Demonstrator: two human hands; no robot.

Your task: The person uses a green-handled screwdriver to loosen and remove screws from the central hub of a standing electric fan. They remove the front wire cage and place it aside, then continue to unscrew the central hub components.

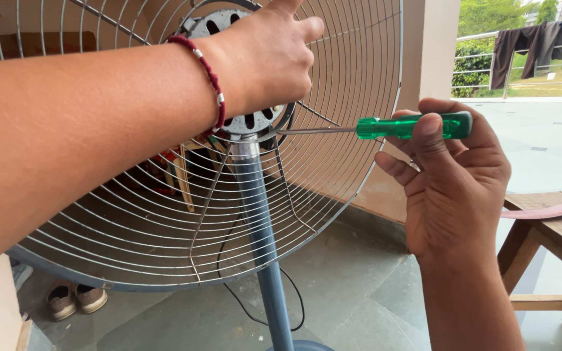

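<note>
Veranda; screwdriver [406, 126] within right grip [453, 175]

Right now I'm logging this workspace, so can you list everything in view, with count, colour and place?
fan guard: one, silver wire, centre, on the stand
fan motor: one, grey, behind the guard's middle
stand pole: one, blue-grey, below the motor
cable: one, black, on the floor by the pole
screwdriver: one, green handle, tip at the motor
shoes: two, brown, floor at lower left
wooden bench: one, brown, right edge
clothes: dark, on the railing, upper right
bracelet: one, red, left wrist
left hand: on the guard's hub
right hand: holds the screwdriver
</note>
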